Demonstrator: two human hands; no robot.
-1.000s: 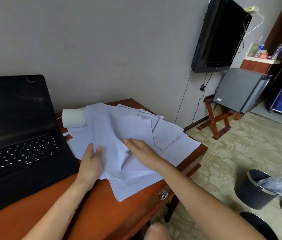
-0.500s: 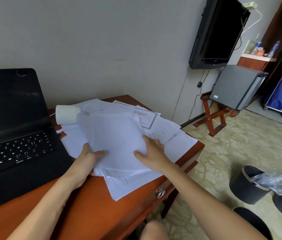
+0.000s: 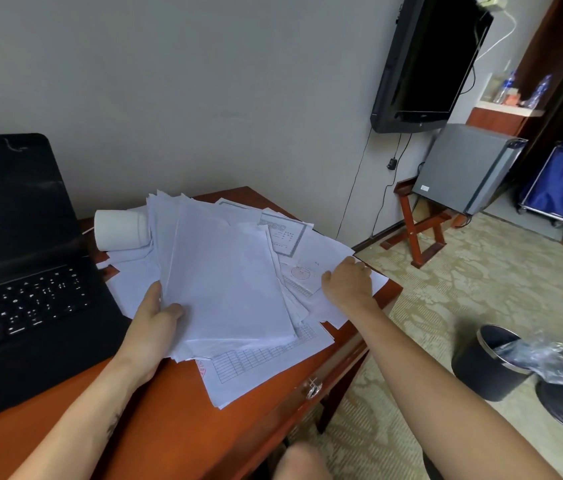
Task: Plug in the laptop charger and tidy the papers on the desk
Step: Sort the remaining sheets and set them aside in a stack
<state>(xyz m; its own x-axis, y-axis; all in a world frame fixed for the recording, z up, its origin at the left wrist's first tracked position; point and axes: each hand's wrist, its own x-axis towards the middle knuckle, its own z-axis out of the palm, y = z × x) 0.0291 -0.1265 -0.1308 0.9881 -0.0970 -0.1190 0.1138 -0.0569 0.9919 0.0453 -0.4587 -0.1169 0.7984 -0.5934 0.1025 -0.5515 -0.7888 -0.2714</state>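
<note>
One laptop, one roll, many papers — white, some printed, fanned across the right half of your desk. Your left hand grips a lifted sheaf — your right hand curls its fingers onto one.

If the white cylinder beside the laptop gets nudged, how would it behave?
The white cylinder lies on its side, so it would probably roll. Loose papers appear to lie against it, so pulling them may shift it. It looks light, though its contents cannot be seen.
</note>
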